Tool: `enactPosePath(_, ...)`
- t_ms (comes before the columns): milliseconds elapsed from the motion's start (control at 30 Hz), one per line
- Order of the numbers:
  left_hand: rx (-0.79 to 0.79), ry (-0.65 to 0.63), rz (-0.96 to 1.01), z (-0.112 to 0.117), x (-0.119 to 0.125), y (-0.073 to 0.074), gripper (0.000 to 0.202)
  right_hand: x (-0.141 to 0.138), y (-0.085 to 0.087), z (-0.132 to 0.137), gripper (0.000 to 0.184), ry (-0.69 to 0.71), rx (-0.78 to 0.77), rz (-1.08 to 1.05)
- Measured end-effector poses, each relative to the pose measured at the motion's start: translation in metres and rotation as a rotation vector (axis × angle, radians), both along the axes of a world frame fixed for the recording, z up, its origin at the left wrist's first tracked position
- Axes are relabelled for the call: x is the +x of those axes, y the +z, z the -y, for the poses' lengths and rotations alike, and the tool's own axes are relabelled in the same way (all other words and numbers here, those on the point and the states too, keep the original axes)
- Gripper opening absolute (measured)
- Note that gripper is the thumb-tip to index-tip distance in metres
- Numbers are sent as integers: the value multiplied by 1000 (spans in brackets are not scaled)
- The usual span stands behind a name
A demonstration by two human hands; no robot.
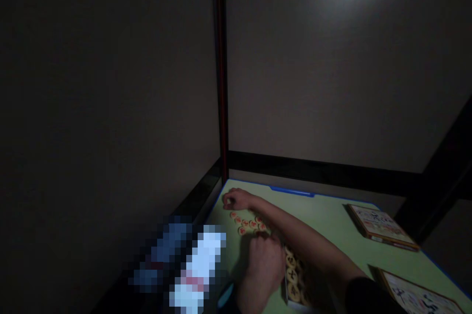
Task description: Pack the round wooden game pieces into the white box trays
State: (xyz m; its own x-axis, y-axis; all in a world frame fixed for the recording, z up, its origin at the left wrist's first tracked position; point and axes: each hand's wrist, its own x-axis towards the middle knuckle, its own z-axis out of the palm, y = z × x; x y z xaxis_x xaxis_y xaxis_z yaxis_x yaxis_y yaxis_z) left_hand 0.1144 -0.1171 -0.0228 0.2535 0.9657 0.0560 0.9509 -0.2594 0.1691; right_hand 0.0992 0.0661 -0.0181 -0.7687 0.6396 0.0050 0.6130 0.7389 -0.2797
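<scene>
My right hand [238, 199] reaches across to the table's far left corner. Its thumb and fingers curl into a pinch, and what they hold, if anything, is too small to make out. Just below it lie several round xiangqi pieces [252, 224] with red characters, in loose rows. Nearer to me, my left hand [265, 264] is closed with its knuckles up, at the near edge of these pieces; its fingertips are hidden. Beside it, partly under my right forearm, an open box [286, 294] holds pale pieces with dark characters [292, 274].
The green table [313, 215] has a blue edge and stands against two walls. Two flat boxes with printed lids, one farther back [381, 225] and one nearer [416, 297], lie on the right. A blurred-out bright patch [199, 265] is left of the table.
</scene>
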Motion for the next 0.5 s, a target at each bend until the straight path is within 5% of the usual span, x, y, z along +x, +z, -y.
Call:
enactPosePath(167, -46, -15, 1, 6, -5, 15, 33, 27, 6, 1, 16, 52, -33, -25)
enactPosePath(367, -32, -134, 14, 14, -2, 5, 33, 66, 8, 2, 18, -132, 76, -89)
enactPosePath(500, -28, -99, 29, 13, -1, 8, 33, 81, 3, 6, 16, -161, 48, -82)
